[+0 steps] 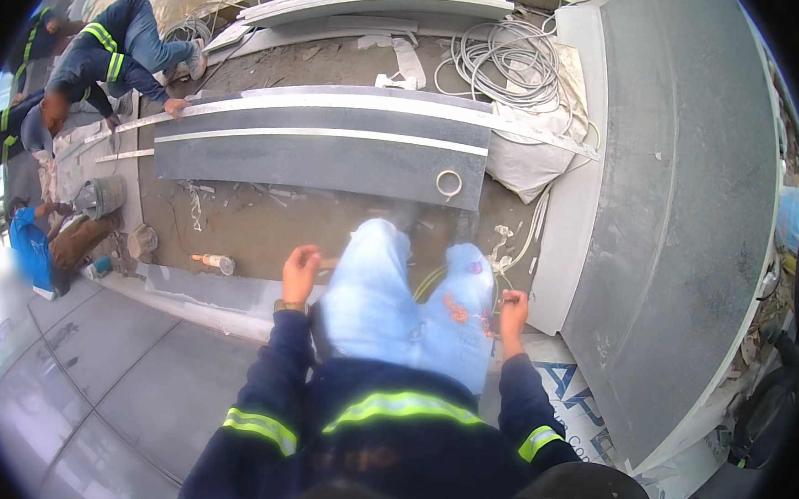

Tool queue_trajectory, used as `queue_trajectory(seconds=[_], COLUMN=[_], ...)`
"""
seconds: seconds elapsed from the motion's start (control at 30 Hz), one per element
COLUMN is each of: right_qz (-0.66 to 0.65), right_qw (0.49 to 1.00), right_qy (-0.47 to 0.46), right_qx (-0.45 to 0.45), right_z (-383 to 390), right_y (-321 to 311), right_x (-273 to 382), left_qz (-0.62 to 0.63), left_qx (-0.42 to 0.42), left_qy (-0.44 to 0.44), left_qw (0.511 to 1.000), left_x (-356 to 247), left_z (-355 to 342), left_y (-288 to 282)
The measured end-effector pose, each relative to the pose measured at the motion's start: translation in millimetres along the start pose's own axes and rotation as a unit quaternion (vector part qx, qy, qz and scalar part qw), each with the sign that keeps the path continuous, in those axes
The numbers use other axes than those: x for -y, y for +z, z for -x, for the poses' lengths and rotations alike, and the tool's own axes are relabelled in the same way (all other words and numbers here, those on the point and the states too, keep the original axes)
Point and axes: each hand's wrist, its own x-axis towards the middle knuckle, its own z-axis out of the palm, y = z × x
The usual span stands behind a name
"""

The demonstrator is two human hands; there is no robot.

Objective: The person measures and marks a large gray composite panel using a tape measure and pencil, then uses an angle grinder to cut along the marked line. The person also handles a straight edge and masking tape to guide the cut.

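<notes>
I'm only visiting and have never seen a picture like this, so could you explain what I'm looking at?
There is no robot here, just a person with two bare hands. This one picture comes from a wide camera on their head, looking down, so edges bend and you see their light-blue jeans.

The left hand is beside one leg, fingers curled; whether it holds anything is unclear. The right hand may pinch something small and dark, too small to name.

Ahead lies a dark grey panel with two pale strips across it and a roll of tape near its right end. Coiled cables lie beyond. At left, a co-worker's hand is at the farther strip.
</notes>
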Motion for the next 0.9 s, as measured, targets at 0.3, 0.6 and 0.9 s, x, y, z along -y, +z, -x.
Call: queue_trajectory(seconds=[0.3,0.6,0.9], right_qz=[0.235,0.437,0.317], right_qw=[0.845,0.746,0.803], right_qy=[-0.480,-0.455,-0.469], right_qx=[0.005,0.211,0.186], right_z=[-301,-415,-426], right_y=[139,214,245], right_x=[122,53,22], left_qz=[-0.188,-0.327,-0.353], left_qx=[-0.101,-0.148,-0.185], left_qy=[0.282,0.503,0.521], left_qw=[0.935,0.786,0.755], left_x=[65,107,112], left_z=[-182,-391,-432], left_y=[183,225,206])
